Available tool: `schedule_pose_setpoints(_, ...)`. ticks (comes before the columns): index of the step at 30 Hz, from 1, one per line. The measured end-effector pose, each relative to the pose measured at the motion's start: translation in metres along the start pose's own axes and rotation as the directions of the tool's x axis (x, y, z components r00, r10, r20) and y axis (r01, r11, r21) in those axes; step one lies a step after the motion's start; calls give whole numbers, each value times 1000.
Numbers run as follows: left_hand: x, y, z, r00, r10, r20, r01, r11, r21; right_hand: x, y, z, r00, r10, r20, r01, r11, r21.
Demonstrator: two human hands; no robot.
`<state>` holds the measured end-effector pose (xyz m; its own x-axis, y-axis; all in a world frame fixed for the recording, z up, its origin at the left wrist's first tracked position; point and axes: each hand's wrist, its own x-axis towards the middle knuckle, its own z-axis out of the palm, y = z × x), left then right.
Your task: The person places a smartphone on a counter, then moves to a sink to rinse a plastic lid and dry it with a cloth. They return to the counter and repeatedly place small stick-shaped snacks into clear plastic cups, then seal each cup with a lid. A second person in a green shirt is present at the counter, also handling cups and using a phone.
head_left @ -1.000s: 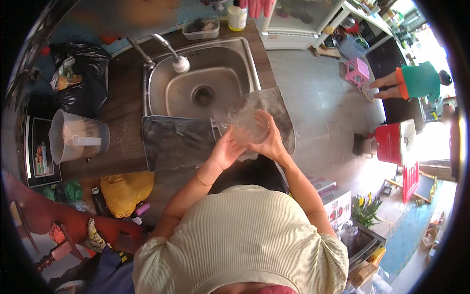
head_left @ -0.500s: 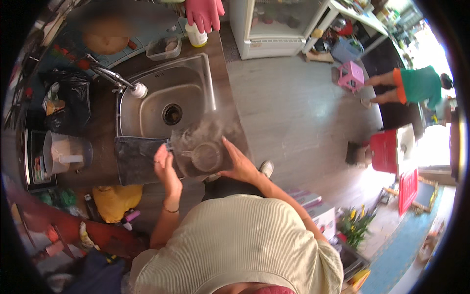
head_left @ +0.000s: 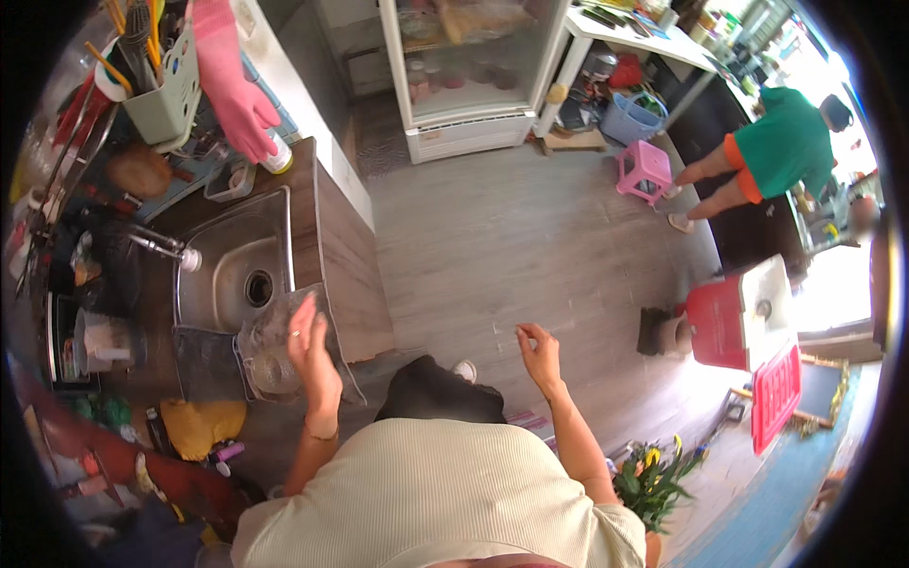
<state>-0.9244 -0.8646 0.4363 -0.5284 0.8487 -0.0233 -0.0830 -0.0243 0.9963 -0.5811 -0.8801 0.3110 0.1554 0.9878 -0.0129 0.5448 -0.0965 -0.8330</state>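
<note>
My left hand (head_left: 314, 360) is raised over the near right corner of the sink counter, fingers stretched out and nothing in them. Below and beside it a clear, round, bowl-like piece (head_left: 272, 375) lies on a dark cloth (head_left: 204, 362), along with a hazy see-through sheet (head_left: 279, 327); my hand covers part of these, and whether it touches them I cannot tell. Out over the floor, away from the counter, my right hand (head_left: 540, 357) hangs in the air. Its fingers are loosely bent, and I see nothing in them.
Beyond the cloth is a steel sink (head_left: 232, 251) with a faucet (head_left: 170, 248). Pink rubber gloves (head_left: 232, 85) hang above the counter. A glass-door fridge (head_left: 469, 137), pink stool (head_left: 646, 170) and red cooler (head_left: 734, 322) stand around the floor. A person in green (head_left: 786, 137) bends at the right.
My body and view have turned rightward, away from the sink. My right hand has left the clear round piece and swung out over the floor; my left hand stays by the counter.
</note>
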Motion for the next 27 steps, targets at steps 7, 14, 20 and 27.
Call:
schedule_pose_setpoints(7, 5, -19, 58, 968, -117, 220, 114, 993, 30, 20, 13, -6, 983, 156, -101, -144, 983, 118)
schedule_pose_setpoints(14, 4, -50, 96, 925, -235, 297, 234, 971, 41, 45, -25, 8, 1000, 16, 4, -17, 998, 53)
schedule_pose_setpoints(20, -9, -36, 83, 963, -167, 212, 142, 982, 127, 60, -11, 5, 997, -1, 78, -5, 997, 72)
schedule_pose_setpoints(27, -111, -79, -19, 940, -278, -197, 295, 954, 61, 65, 4, 46, 862, -186, 471, 231, 972, -40)
